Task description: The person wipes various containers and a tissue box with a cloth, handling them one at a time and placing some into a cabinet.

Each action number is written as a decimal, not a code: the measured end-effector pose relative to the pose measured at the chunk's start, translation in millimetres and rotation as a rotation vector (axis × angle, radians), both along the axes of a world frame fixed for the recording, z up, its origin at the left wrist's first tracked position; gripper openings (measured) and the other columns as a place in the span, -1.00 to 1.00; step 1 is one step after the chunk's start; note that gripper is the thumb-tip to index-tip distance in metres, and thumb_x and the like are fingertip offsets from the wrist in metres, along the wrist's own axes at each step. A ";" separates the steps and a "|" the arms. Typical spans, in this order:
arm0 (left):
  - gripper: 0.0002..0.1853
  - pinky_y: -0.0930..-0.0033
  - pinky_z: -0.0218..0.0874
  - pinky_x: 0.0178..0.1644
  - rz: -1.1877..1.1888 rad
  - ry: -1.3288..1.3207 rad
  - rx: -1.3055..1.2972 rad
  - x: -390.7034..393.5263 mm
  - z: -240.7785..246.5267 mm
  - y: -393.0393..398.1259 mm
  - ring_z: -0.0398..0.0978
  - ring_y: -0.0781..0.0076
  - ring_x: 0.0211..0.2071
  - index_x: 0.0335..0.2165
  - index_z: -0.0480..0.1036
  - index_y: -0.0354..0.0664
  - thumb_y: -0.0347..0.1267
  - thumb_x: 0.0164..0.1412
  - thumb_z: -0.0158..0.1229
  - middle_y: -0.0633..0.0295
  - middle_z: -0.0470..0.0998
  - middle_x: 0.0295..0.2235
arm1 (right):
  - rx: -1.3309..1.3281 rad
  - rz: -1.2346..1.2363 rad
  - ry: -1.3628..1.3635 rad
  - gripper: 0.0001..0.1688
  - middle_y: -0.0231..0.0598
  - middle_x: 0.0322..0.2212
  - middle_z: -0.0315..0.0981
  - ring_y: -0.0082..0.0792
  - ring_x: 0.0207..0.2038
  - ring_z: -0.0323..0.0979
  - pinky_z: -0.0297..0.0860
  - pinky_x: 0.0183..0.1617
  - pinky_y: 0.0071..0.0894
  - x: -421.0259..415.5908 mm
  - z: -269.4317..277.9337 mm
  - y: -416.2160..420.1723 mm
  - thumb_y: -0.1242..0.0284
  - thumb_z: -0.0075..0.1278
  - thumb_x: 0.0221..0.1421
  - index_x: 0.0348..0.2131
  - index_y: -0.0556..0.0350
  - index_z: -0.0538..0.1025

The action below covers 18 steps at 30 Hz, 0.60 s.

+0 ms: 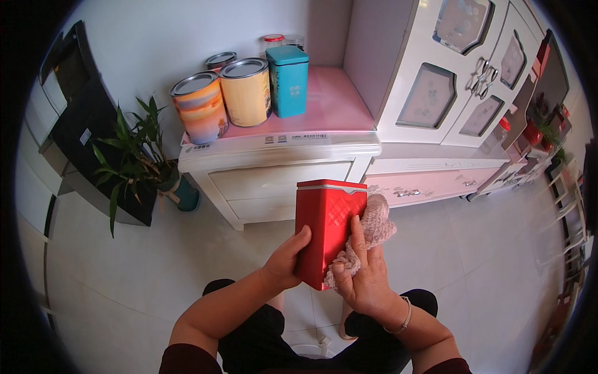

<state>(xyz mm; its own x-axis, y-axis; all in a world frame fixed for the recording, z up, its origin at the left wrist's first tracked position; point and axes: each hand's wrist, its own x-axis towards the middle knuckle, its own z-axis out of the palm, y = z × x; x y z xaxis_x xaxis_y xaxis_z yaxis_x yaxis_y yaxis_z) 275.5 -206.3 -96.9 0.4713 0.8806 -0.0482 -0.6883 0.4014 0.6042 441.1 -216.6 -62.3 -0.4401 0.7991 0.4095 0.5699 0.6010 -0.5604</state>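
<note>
A tall red tin point(310, 233) with a silvery band under its lid is held upright, slightly tilted, above my lap. My left hand point(286, 262) grips it from the left, thumb on its near side. A crumpled pink cloth point(376, 222) lies between the tin's right side and my right hand point(366, 276), whose fingers press it against the tin. Beyond, on the pink top of a white cabinet point(285, 156), stand an orange patterned can point(200, 110), a cream can point(245, 93) and a teal tin point(289, 84).
Behind the cans are another can point(221, 60) and a jar with a red lid point(273, 39). A potted plant point(180, 191) stands on the floor left of the cabinet, by a black appliance or panel point(100, 140). A white cupboard point(411, 135) with pink drawers point(434, 184) adjoins at the right.
</note>
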 end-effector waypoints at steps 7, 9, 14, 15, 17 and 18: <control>-0.45 0.35 0.14 0.00 -0.061 0.182 -0.042 13.9 3.3 -4.4 0.27 0.38 -0.06 0.03 0.05 -0.13 -0.07 0.16 -0.14 0.19 0.27 -0.07 | 0.144 0.142 -0.186 -0.18 0.19 -0.07 0.08 0.16 0.04 -0.01 -0.26 0.15 0.15 2.7 9.5 -2.6 0.09 -0.15 -0.02 0.11 0.16 0.04; -0.43 0.38 0.16 -0.02 -0.161 0.175 -0.102 17.2 4.2 -3.6 0.26 0.42 -0.06 0.05 0.02 -0.12 -0.12 0.15 -0.09 0.23 0.26 -0.06 | 0.189 0.112 -0.141 -0.25 0.12 -0.08 0.11 0.16 0.04 0.00 -0.28 0.15 0.15 4.3 16.7 3.2 0.11 -0.12 -0.04 0.07 0.11 0.13; -0.28 0.39 0.14 -0.02 -0.242 0.270 -0.018 24.6 -12.7 -13.0 0.23 0.47 -0.07 0.09 -0.09 -0.12 -0.16 0.06 0.07 0.25 0.21 -0.05 | 0.023 -0.017 0.198 -0.62 -0.01 -0.30 0.32 0.01 -0.19 0.27 0.14 -0.04 -0.13 19.0 31.1 22.8 0.30 -0.15 0.03 -0.20 0.17 0.39; -0.25 0.39 0.13 -0.02 -0.266 0.291 -0.005 24.8 -8.2 -14.2 0.22 0.47 -0.07 0.09 -0.10 -0.11 -0.16 0.05 0.09 0.24 0.20 -0.05 | -0.110 -0.007 0.309 -0.67 -0.03 -0.37 0.37 -0.02 -0.26 0.33 0.24 -0.11 -0.20 23.4 31.7 24.0 0.33 -0.17 0.04 -0.25 0.18 0.41; -0.17 0.38 0.09 0.00 -0.244 0.336 0.049 25.9 -5.7 -13.2 0.21 0.45 -0.07 0.09 -0.12 -0.12 -0.12 -0.02 0.15 0.22 0.21 -0.06 | -0.179 -0.034 0.418 -0.63 -0.16 -0.54 0.40 -0.35 -0.47 0.36 0.30 -0.36 -0.47 28.2 22.3 28.2 0.31 -0.28 0.14 -0.37 0.29 0.42; -0.16 0.37 0.09 0.00 -0.228 0.351 0.076 26.0 -5.3 -13.5 0.21 0.45 -0.06 0.09 -0.12 -0.13 -0.11 -0.02 0.16 0.21 0.21 -0.06 | -0.244 -0.024 0.475 -0.56 -0.21 -0.55 0.39 -0.45 -0.48 0.33 0.27 -0.39 -0.54 32.1 20.8 30.2 0.27 -0.32 0.16 -0.37 0.33 0.41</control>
